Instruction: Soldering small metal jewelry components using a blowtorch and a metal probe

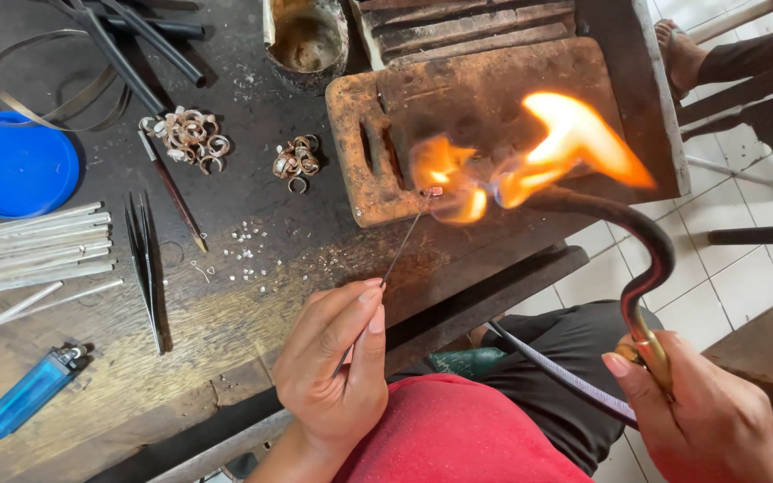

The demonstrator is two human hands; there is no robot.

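My left hand [337, 362] pinches a thin metal pick [400, 250] that reaches up to a small piece at its tip, held against a charred soldering block [485, 98]. My right hand [700, 416] grips the brass handle of a curved gas torch [646, 259] with a hose running off toward my lap. Its orange flame [530, 165] plays over the pick's tip and across the block.
On the dark wooden bench [225, 313] lie two heaps of small metal rings [191, 136], tweezers [147, 268], a brush [172, 192], metal strips [33, 250], a blue lid [12, 167], a blue lighter [30, 391] and a metal cup [306, 40]. Another person's foot [677, 49] shows at top right.
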